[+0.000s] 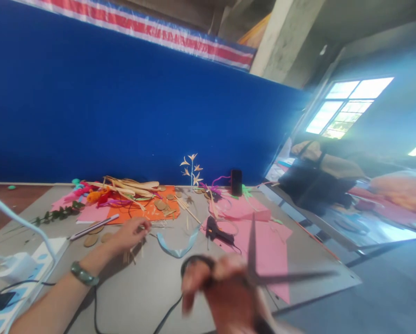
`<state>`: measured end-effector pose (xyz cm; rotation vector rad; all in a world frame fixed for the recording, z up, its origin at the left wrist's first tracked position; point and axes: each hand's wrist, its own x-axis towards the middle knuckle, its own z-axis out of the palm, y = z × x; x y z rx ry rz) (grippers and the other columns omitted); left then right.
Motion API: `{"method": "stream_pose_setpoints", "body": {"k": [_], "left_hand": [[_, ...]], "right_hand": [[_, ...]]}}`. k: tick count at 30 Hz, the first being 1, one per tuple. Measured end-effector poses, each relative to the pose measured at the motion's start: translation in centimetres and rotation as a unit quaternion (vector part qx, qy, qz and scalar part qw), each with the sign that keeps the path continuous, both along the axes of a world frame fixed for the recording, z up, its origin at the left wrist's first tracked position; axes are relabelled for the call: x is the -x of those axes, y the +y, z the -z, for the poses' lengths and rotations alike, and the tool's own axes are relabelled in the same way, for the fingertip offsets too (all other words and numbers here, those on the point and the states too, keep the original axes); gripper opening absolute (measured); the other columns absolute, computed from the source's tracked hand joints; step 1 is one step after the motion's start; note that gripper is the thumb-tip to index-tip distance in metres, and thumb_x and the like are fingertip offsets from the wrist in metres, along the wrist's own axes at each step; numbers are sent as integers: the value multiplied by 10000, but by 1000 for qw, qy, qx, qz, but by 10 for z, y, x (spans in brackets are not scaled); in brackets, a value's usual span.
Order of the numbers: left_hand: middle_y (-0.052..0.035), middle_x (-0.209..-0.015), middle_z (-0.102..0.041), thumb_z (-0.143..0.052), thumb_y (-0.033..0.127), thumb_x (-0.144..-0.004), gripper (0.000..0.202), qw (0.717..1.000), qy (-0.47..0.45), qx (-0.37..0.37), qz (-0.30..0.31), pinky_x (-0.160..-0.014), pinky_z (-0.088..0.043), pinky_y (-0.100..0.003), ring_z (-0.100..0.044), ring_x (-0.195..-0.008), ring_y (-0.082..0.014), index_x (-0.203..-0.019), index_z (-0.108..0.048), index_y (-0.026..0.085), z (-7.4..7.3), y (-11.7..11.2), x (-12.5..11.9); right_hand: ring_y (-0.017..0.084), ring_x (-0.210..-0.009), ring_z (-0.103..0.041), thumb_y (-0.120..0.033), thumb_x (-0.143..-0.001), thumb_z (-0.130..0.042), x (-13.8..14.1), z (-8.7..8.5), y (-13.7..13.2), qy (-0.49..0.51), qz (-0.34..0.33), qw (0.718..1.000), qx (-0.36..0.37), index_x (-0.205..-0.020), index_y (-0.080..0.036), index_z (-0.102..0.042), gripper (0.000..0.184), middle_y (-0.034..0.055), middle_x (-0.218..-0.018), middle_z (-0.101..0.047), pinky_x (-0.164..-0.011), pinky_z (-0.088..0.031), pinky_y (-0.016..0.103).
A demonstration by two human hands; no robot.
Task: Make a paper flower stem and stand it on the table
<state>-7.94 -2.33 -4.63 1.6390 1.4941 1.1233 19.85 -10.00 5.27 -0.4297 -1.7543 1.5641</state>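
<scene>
My right hand point(225, 290) is raised close to the camera and blurred, gripping black-handled scissors point(259, 273) whose blades are spread wide. My left hand point(131, 232) reaches forward over the grey table point(152, 287), fingers pinched on thin pale straw strips point(148, 226) beside the orange paper point(138, 211). A green bracelet point(84, 274) circles that wrist. A light blue ribbon point(180, 245) curls on the table between the hands.
A black glue gun point(216, 232) lies on pink paper point(263, 241). Straw strips, wooden discs, coloured pipe cleaners and a small straw plant point(192, 169) stand near the blue wall. A power strip point(23, 273) with cables sits at left. A person sits at right.
</scene>
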Motion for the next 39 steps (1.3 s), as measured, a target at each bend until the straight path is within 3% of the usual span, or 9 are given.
{"method": "stream_pose_setpoints", "body": {"k": [2,5,9,13,21,25,33,35,39], "left_hand": [[-70,-869,-691,-616,231,-696,94,996,73,-14,52,-766,-430,-337,-587,-848,-252,-753,-690,236,-1,-6,-8],[-58,-903,-681,-525,193,-774,233,974,187,-42,124,-972,-311,-437,-558,-965,-261,-945,-671,254,0,-17,-15],[-81,-995,-644,-384,188,-876,295,950,277,-63,128,-1029,-261,-464,-502,-1083,-257,-1050,-619,225,0,-29,-16],[-76,-994,-642,-351,193,-908,298,941,303,-67,135,-1027,-288,-447,-518,-1053,-239,-1067,-601,226,-5,-36,-9],[-93,-1303,-559,-371,171,-904,313,932,328,-74,137,-1042,-254,-513,-386,-1271,-293,-1143,-566,223,6,-34,-7],[-122,-1167,-631,-313,162,-922,371,927,339,-55,151,-1054,-228,-543,-415,-1266,-292,-1228,-519,202,1,-33,-13],[-62,-962,-647,-397,157,-866,217,925,341,-28,164,-1096,-171,-490,-558,-1047,-233,-889,-605,214,-24,-45,-2],[-44,-927,-645,-418,151,-838,197,932,336,-24,134,-1072,-217,-460,-576,-962,-217,-878,-600,216,-20,-41,5],[-67,-876,-658,-429,175,-821,157,947,316,41,-31,-855,-397,-372,-582,-881,-233,-884,-571,198,-9,-28,19]], "right_hand": [[248,-799,-614,-332,-716,-676,11,6,36,-67,157,981,-97,-1008,-310,-590,305,68,-909,-680,-722,-478,387],[178,-634,-548,-194,-688,-655,27,31,83,-220,213,940,-150,-860,-240,-631,179,8,-674,-626,-636,-406,294],[143,-619,-519,-129,-627,-663,41,70,117,-396,152,886,-188,-841,-214,-639,232,-16,-660,-617,-602,-334,235],[151,-666,-530,-95,-648,-604,48,88,123,-453,107,853,-235,-857,-205,-613,236,-7,-672,-618,-635,-323,230],[118,-582,-500,-67,-631,-553,34,96,139,-400,141,888,-179,-849,-200,-577,257,-41,-623,-588,-564,-320,200],[121,-584,-505,-91,-633,-558,23,97,153,-373,169,895,-174,-824,-197,-579,220,-43,-611,-580,-573,-356,207],[159,-702,-574,-117,-615,-610,27,78,155,-354,217,882,-224,-888,-207,-611,287,3,-798,-671,-682,-416,261],[161,-727,-584,-97,-621,-593,36,76,153,-327,202,893,-233,-905,-205,-611,304,6,-813,-677,-699,-418,262],[138,-659,-563,-71,-645,-575,62,83,148,-348,135,897,-237,-903,-206,-618,294,-13,-732,-661,-658,-392,240]]}}
